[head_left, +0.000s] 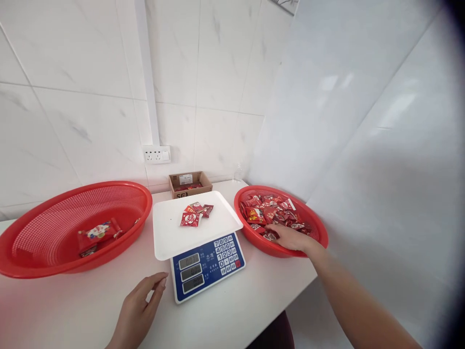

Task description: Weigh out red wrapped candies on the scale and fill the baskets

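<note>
My right hand (288, 237) reaches into the right red basket (279, 250), its fingers outstretched and parted over the packets, touching them at the near left side. Small red sachets (271, 213) with white and yellow print fill this basket. My left hand (143, 305) hovers by the lower left corner of the scale, holding nothing, its fingers curled and thumb and index tips nearly meeting. Between the hands stands a digital scale (209, 269) with a blue keypad panel and a white weighing plate (170, 237). Several red sachets (191, 219) lie in a small pile on the plate.
A larger red basket (141, 213) at the left contains a few red packets (96, 233). Behind the scale, a small cardboard box (199, 183) holds more red packets. A clear plastic bottle (238, 172) stands near the wall. A socket (157, 154) is mounted above the white table (265, 286).
</note>
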`<state>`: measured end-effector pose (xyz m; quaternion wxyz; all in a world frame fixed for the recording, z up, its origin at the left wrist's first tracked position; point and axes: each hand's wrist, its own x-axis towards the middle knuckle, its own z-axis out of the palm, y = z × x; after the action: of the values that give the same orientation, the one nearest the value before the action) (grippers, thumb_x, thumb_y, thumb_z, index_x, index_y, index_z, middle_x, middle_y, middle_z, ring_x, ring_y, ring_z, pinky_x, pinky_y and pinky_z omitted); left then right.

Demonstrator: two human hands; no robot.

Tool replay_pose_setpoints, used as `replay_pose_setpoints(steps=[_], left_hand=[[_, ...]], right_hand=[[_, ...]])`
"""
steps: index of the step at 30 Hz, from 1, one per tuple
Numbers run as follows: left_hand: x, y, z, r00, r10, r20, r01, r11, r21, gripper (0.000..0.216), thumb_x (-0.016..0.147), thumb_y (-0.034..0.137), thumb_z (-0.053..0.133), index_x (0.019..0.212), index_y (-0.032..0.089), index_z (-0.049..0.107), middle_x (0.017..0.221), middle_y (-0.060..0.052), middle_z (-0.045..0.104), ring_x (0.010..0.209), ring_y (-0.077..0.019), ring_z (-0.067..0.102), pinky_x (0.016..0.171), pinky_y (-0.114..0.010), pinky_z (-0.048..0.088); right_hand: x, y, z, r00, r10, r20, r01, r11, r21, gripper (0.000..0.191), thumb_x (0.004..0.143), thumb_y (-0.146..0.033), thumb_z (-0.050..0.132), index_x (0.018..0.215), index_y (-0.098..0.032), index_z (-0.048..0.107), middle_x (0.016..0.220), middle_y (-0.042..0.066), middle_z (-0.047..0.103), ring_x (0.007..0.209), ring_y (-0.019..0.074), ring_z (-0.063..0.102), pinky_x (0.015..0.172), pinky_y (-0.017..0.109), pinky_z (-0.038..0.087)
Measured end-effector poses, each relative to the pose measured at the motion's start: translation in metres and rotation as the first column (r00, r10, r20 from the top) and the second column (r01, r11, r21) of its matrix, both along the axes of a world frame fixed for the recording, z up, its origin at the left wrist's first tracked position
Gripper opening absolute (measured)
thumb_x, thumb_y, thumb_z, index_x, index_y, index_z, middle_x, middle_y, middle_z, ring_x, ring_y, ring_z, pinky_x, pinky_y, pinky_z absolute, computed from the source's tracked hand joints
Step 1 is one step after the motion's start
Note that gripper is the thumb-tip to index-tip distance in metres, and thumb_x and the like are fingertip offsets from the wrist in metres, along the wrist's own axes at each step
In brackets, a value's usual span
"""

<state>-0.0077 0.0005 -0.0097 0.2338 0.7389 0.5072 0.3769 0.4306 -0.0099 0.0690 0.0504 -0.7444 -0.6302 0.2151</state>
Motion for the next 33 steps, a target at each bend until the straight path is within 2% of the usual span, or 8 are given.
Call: replay_pose_setpoints(steps=[5,8,12,16,20,24,28,33], left_hand=[[-0.003,0.004,-0.005,1.0,0.018,-0.002,-0.018,0.999,-0.045,0.03,0.078,0.048,0.048,0.088,0.025,0.066,0.083,-0.001,0.071,0.071,-0.0163,0.068,0.049,-0.019,0.051],[-0.006,0.006,-0.008,1.0,0.025,0.0,-0.025,0.998,-0.064,0.03,0.077,0.048,0.049,0.089,0.026,0.066,0.083,-0.001,0.072,0.072,-0.0164,0.068,0.051,-0.019,0.052],[-0.008,0.008,-0.01,1.0,0.025,-0.004,-0.026,0.999,-0.048,0.03,0.077,0.048,0.049,0.089,0.026,0.066,0.083,-0.001,0.071,0.073,-0.0164,0.068,0.051,-0.019,0.051],[-0.005,0.007,-0.01,1.0,0.026,-0.01,-0.027,0.999,-0.037,0.031,0.076,0.048,0.049,0.088,0.025,0.066,0.081,-0.001,0.072,0.071,-0.0166,0.068,0.047,-0.018,0.05],[-0.003,0.007,-0.008,1.0,0.028,-0.012,-0.029,0.999,-0.043,0.03,0.075,0.047,0.05,0.087,0.026,0.067,0.081,-0.001,0.072,0.071,-0.0166,0.068,0.048,-0.019,0.05],[-0.003,0.007,-0.007,1.0,0.021,-0.016,-0.022,0.999,-0.039,0.03,0.075,0.047,0.05,0.086,0.025,0.067,0.081,-0.001,0.072,0.07,-0.0162,0.068,0.047,-0.018,0.05],[-0.004,0.008,-0.008,0.999,0.021,-0.031,-0.023,0.998,-0.063,0.03,0.076,0.047,0.049,0.088,0.026,0.067,0.081,-0.001,0.072,0.071,-0.0163,0.068,0.049,-0.019,0.051],[-0.004,0.008,-0.009,0.999,0.02,-0.044,-0.023,0.997,-0.074,0.03,0.076,0.048,0.049,0.088,0.026,0.067,0.082,0.0,0.072,0.073,-0.0167,0.068,0.055,-0.02,0.053]], right_hand=[[0.002,0.008,-0.007,0.998,-0.01,0.061,0.006,0.998,0.065,0.044,0.069,-0.02,0.058,0.113,-0.025,0.061,0.116,0.007,0.059,0.096,0.0242,0.058,0.08,0.03,0.042],[0.007,0.009,-0.004,0.983,-0.126,0.134,0.107,0.985,0.138,0.033,0.067,-0.021,0.059,0.1,-0.025,0.063,0.11,0.007,0.058,0.084,0.0209,0.06,0.069,0.027,0.043],[0.02,0.008,0.006,0.913,-0.346,0.215,0.275,0.913,0.3,0.027,0.069,-0.025,0.06,0.096,-0.024,0.061,0.111,0.007,0.056,0.084,0.0204,0.059,0.061,0.025,0.04],[0.029,0.004,0.014,0.883,-0.431,0.187,0.354,0.872,0.338,0.021,0.076,-0.038,0.055,0.089,-0.022,0.062,0.099,0.006,0.061,0.076,0.0185,0.058,0.054,0.024,0.036],[0.019,0.004,0.011,0.935,-0.304,0.18,0.27,0.944,0.192,0.038,0.081,-0.052,0.043,0.068,-0.021,0.061,0.07,0.004,0.062,0.063,0.0178,0.057,0.051,0.025,0.034],[0.003,0.011,0.0,0.965,-0.078,0.25,0.055,0.994,0.097,0.027,0.075,-0.04,0.056,0.092,-0.021,0.066,0.098,0.008,0.063,0.087,0.0233,0.058,0.068,0.028,0.041],[-0.003,0.016,-0.006,0.962,-0.035,0.27,0.029,0.999,0.025,0.059,0.073,-0.034,0.06,0.128,-0.015,0.05,0.129,0.016,0.046,0.113,0.0313,0.046,0.088,0.035,0.039],[-0.004,0.011,-0.002,0.984,0.024,0.178,-0.011,0.997,-0.073,0.043,0.077,-0.023,0.05,0.12,-0.017,0.055,0.12,0.014,0.056,0.101,0.0269,0.056,0.079,0.032,0.042]])
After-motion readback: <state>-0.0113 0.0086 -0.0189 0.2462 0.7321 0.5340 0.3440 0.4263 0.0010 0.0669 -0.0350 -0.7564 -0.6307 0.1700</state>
